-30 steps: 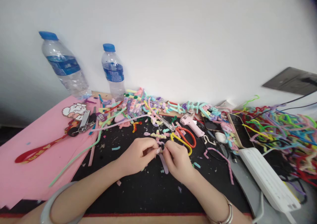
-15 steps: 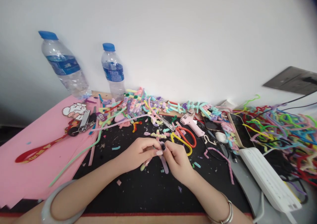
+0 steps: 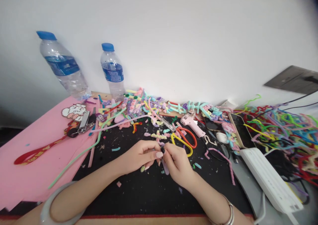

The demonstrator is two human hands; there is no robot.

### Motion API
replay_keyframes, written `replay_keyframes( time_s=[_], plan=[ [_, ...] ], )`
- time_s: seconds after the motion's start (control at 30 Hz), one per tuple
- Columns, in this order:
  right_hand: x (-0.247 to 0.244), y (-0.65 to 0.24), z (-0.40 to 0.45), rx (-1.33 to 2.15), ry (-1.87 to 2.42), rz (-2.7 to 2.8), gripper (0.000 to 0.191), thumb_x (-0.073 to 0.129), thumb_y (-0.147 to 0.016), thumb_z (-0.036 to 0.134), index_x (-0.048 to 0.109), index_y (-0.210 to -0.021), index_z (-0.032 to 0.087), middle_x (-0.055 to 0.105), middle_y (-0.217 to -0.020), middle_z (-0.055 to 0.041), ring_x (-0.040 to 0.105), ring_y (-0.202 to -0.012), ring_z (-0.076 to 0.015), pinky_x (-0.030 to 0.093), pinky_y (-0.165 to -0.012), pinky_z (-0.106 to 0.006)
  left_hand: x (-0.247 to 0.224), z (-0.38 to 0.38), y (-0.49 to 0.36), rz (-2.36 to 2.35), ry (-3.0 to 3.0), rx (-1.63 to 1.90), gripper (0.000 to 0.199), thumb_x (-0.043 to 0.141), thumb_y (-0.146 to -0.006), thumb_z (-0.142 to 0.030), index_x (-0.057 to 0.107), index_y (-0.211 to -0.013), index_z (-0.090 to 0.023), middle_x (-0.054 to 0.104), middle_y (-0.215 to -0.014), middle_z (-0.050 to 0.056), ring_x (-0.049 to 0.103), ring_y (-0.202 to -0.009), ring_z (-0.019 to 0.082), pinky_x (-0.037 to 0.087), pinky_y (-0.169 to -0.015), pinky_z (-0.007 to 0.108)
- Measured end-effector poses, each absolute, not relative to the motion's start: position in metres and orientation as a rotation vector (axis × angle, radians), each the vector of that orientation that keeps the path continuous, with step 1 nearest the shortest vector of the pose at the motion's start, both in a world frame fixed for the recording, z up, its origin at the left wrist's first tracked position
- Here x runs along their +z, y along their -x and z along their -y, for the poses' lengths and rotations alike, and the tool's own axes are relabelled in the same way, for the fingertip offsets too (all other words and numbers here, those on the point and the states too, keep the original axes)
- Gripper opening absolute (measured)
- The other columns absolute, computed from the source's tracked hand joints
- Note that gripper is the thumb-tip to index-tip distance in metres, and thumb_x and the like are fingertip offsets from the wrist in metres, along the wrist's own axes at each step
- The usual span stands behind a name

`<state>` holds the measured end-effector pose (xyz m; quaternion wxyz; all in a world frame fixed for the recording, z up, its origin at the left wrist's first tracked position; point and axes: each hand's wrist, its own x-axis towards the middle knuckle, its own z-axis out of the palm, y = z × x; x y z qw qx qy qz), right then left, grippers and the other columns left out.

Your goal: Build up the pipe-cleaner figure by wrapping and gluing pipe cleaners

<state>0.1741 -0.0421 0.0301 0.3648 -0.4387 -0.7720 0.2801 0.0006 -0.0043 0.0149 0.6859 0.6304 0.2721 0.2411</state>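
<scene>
My left hand (image 3: 145, 155) and my right hand (image 3: 177, 160) meet over the black mat (image 3: 139, 195), fingers pinched together. Between them is a purple fuzzy stem (image 3: 165, 168), its lower end hanging below the fingertips; the rest is hidden by the fingers. A pale green and pink bit (image 3: 142, 168) shows under the left fingers. Just beyond the hands lies a yellow fuzzy piece (image 3: 159, 135). Scissors (image 3: 185, 140) with red and yellow handles rest beside my right hand.
Two water bottles (image 3: 113, 72) stand by the wall. Fuzzy pieces (image 3: 139, 107) are heaped along the back. A pink glue gun (image 3: 193, 124), a phone (image 3: 240, 130), a white power strip (image 3: 270, 180) and tangled stems (image 3: 285, 125) lie right. Pink sheets (image 3: 49, 132) are left.
The hands have shifted very slightly, and less of the purple stem shows below the fingers. The other objects rest where they were.
</scene>
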Motion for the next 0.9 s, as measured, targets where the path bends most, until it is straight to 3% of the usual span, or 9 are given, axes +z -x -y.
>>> replay_keyframes(
  time_s=[0.2,0.4,0.53,0.9],
  plan=[
    [0.026,-0.172,0.044,0.708,1.173,1.932,0.03,0.034,-0.092,0.018,0.03,-0.063,0.022,0.037,-0.055,0.0047,0.036,-0.049,-0.0105,0.027,-0.05,-0.024,0.019,0.008,-0.003,-0.669,-1.55,0.625,0.03,0.053,-0.089,-0.037,0.052,-0.068,-0.015,0.043,-0.053,-0.007,0.04,-0.042,0.005,0.03,-0.044,0.017],
    [0.023,-0.168,0.05,0.878,1.148,1.806,0.034,0.033,-0.096,0.023,0.037,-0.063,0.02,0.04,-0.053,0.0052,0.038,-0.047,-0.0092,0.03,-0.05,-0.023,0.025,0.01,-0.005,-0.677,-1.86,0.806,0.026,0.05,-0.09,-0.025,0.056,-0.067,-0.014,0.048,-0.063,-0.003,0.045,-0.059,0.009,0.035,-0.059,0.019],
    [0.019,-0.166,0.053,0.937,1.1,1.74,0.031,0.033,-0.097,0.025,0.042,-0.068,0.02,0.039,-0.052,0.0062,0.038,-0.045,-0.0087,0.031,-0.049,-0.022,0.028,0.012,-0.004,-0.67,-1.928,0.854,0.029,0.045,-0.093,-0.023,0.056,-0.067,-0.015,0.049,-0.064,-0.002,0.046,-0.061,0.01,0.036,-0.062,0.02],
    [0.022,-0.169,0.048,0.973,1.188,1.715,0.037,0.032,-0.098,0.031,0.038,-0.062,0.02,0.04,-0.054,0.0047,0.039,-0.049,-0.01,0.032,-0.051,-0.023,0.032,0.012,-0.004,-0.714,-1.89,0.743,0.03,0.036,-0.096,-0.024,0.052,-0.072,-0.017,0.046,-0.06,-0.003,0.046,-0.061,0.012,0.037,-0.064,0.022]
  ],
)
